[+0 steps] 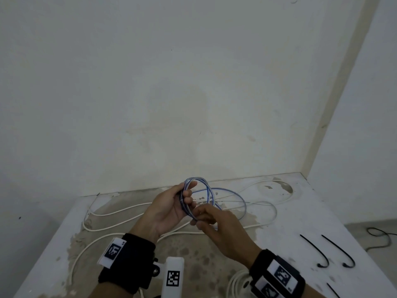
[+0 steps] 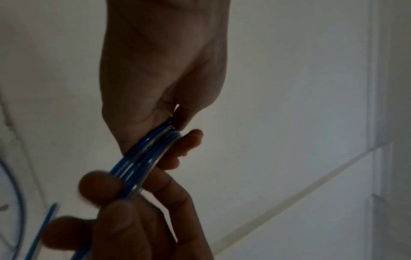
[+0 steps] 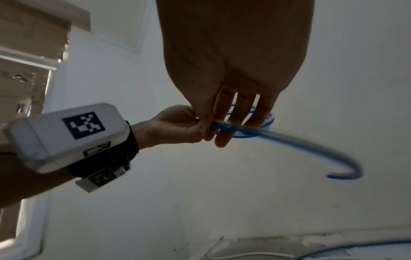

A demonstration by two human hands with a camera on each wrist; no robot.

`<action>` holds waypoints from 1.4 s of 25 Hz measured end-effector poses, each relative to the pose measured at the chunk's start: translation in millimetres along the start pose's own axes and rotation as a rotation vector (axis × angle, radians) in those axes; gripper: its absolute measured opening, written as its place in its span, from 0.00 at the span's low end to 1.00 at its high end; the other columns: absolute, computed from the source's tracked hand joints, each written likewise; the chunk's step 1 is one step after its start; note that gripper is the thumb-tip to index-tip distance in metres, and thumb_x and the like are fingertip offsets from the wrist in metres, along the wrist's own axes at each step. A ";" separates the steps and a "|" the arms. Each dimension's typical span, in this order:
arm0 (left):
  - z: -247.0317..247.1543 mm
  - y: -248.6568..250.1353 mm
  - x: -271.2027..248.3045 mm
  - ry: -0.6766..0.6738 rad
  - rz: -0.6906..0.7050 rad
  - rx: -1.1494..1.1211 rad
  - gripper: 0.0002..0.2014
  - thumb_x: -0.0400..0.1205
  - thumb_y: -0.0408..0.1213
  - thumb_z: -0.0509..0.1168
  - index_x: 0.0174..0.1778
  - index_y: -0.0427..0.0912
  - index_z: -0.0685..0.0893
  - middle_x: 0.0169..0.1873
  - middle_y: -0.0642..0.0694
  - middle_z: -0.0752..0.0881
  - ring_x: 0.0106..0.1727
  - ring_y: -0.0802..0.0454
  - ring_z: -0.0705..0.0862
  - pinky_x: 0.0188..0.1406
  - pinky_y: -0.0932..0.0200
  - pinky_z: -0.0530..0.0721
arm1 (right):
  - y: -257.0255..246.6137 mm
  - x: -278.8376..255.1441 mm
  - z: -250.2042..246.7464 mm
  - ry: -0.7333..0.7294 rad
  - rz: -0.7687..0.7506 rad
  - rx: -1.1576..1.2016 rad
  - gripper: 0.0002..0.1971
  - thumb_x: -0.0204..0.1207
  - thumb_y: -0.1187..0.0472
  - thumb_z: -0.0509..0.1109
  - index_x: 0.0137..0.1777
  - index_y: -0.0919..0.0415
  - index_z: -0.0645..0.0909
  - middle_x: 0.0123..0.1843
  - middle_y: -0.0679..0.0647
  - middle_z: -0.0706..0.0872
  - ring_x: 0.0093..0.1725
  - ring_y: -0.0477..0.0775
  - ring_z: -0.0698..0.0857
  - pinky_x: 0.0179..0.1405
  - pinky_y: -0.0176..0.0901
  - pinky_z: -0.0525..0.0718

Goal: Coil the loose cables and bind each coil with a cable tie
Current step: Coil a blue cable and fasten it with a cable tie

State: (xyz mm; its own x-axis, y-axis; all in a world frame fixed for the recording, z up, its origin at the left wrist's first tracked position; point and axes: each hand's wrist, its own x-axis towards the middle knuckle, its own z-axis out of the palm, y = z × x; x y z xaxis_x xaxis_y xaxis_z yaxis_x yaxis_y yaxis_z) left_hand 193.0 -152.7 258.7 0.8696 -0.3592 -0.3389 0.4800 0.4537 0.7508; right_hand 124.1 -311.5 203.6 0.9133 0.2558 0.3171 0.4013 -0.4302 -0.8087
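A blue cable (image 1: 194, 198) coil is gripped in the left hand (image 1: 169, 208) and pinched by the right hand (image 1: 217, 230), above a table (image 1: 300, 211)

A bare, unfinished room, perhaps a home under renovation: stained plaster walls (image 1: 193, 82) are rising just beyond the gripped coil, a rough, blotchy concrete ledge (image 1: 290, 211) is lying beneath it, and a panelled door (image 3: 33, 44) is showing behind the wrist.
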 end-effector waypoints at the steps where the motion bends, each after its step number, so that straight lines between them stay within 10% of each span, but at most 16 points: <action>1: -0.4 -0.3 -0.9 -0.002 -0.010 0.015 0.16 0.88 0.38 0.52 0.48 0.35 0.83 0.23 0.50 0.75 0.20 0.57 0.74 0.35 0.58 0.78 | 4.2 -3.6 -2.0 0.006 -0.035 -0.072 0.07 0.84 0.55 0.66 0.60 0.50 0.81 0.52 0.41 0.92 0.50 0.38 0.88 0.54 0.36 0.83; 6: -1.0 -0.8 0.5 0.048 0.044 -0.071 0.14 0.86 0.37 0.51 0.34 0.43 0.74 0.20 0.52 0.66 0.15 0.58 0.64 0.17 0.63 0.73 | 47.3 -28.9 -3.9 0.113 0.059 -0.481 0.07 0.81 0.51 0.63 0.53 0.44 0.83 0.43 0.45 0.78 0.42 0.46 0.77 0.39 0.38 0.72; 11: 2.1 -4.3 -1.0 0.089 0.061 0.026 0.15 0.85 0.37 0.51 0.31 0.44 0.71 0.16 0.54 0.61 0.12 0.62 0.57 0.10 0.69 0.54 | 57.4 -28.5 -29.9 0.146 0.498 0.074 0.12 0.87 0.59 0.61 0.45 0.57 0.84 0.41 0.51 0.88 0.31 0.52 0.86 0.36 0.45 0.84; 14: 5.2 -14.3 0.0 0.141 0.078 0.149 0.16 0.85 0.37 0.51 0.30 0.44 0.68 0.18 0.53 0.60 0.14 0.61 0.56 0.11 0.69 0.52 | 42.4 -19.5 -37.0 0.354 0.419 0.220 0.05 0.84 0.64 0.69 0.46 0.58 0.84 0.42 0.53 0.89 0.33 0.56 0.90 0.39 0.56 0.91; 20: 16.7 -30.6 -3.0 0.159 0.028 0.599 0.16 0.86 0.39 0.51 0.30 0.46 0.68 0.21 0.53 0.56 0.18 0.56 0.53 0.16 0.66 0.53 | 19.0 7.1 -44.9 0.573 0.173 0.231 0.12 0.82 0.68 0.70 0.58 0.50 0.83 0.48 0.43 0.93 0.37 0.47 0.90 0.35 0.32 0.83; 25: 26.5 -31.7 -7.2 0.088 -0.001 0.484 0.17 0.86 0.39 0.51 0.34 0.39 0.78 0.20 0.53 0.57 0.18 0.58 0.52 0.15 0.68 0.50 | 8.9 19.9 -40.1 0.432 0.102 0.216 0.09 0.84 0.64 0.69 0.56 0.51 0.89 0.47 0.47 0.92 0.47 0.47 0.89 0.41 0.40 0.88; 28: 25.2 -28.6 -3.8 0.075 -0.015 0.326 0.20 0.86 0.42 0.49 0.35 0.38 0.79 0.20 0.53 0.58 0.16 0.60 0.53 0.12 0.70 0.51 | 1.4 16.0 -34.5 0.370 0.137 0.413 0.10 0.87 0.65 0.64 0.58 0.54 0.87 0.50 0.52 0.91 0.35 0.56 0.91 0.31 0.51 0.89; 35: 28.1 -27.2 -5.0 0.045 -0.021 0.296 0.24 0.87 0.55 0.54 0.35 0.40 0.79 0.20 0.53 0.57 0.16 0.59 0.54 0.12 0.67 0.53 | 8.8 8.3 -33.3 0.403 0.106 0.305 0.12 0.87 0.65 0.64 0.58 0.53 0.88 0.33 0.52 0.87 0.20 0.49 0.76 0.21 0.37 0.76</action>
State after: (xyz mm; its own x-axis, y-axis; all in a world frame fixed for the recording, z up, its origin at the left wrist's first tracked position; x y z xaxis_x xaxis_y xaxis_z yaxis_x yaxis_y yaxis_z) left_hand 172.3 -186.1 256.0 0.8673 -0.3267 -0.3755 0.4488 0.1871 0.8739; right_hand 137.5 -342.0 215.6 0.9264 -0.1553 0.3429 0.3214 -0.1480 -0.9353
